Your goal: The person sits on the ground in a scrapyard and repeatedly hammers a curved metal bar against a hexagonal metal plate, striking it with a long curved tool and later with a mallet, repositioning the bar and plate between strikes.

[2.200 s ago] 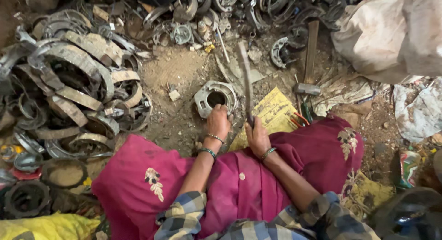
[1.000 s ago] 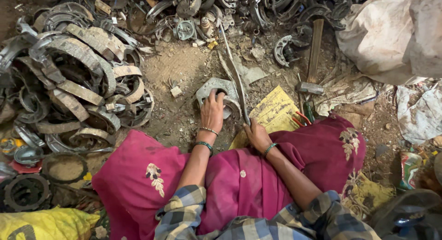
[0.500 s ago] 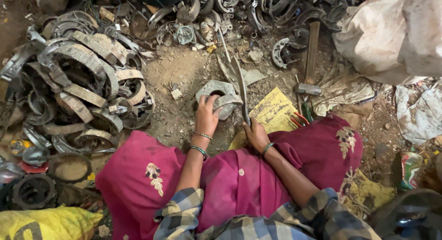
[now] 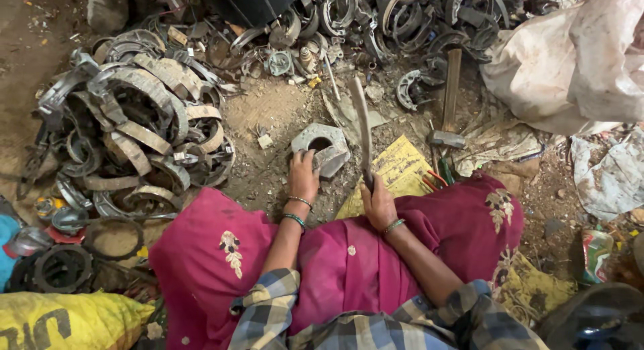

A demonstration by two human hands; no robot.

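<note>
I sit on dirt ground with a magenta cloth (image 4: 349, 256) over my legs. My left hand (image 4: 303, 179) rests on the near edge of a grey metal block with a round hole (image 4: 320, 148), fingers curled on its rim. My right hand (image 4: 377, 202) grips the lower end of a long flat metal bar (image 4: 363, 132) that stands nearly upright, just right of the block. Both wrists carry bangles.
A heap of curved metal brake-shoe pieces (image 4: 134, 128) lies left. More scrap rings (image 4: 402, 21) lie at the top. A hammer (image 4: 448, 102) lies right of the bar, near a yellow paper (image 4: 402, 165) and a pale sack (image 4: 577, 61). A yellow bag (image 4: 60, 320) sits bottom left.
My left hand reached forward from beside my knee onto the grey block, and the block has shifted slightly. The right hand keeps the bar, now tipped more upright.
</note>
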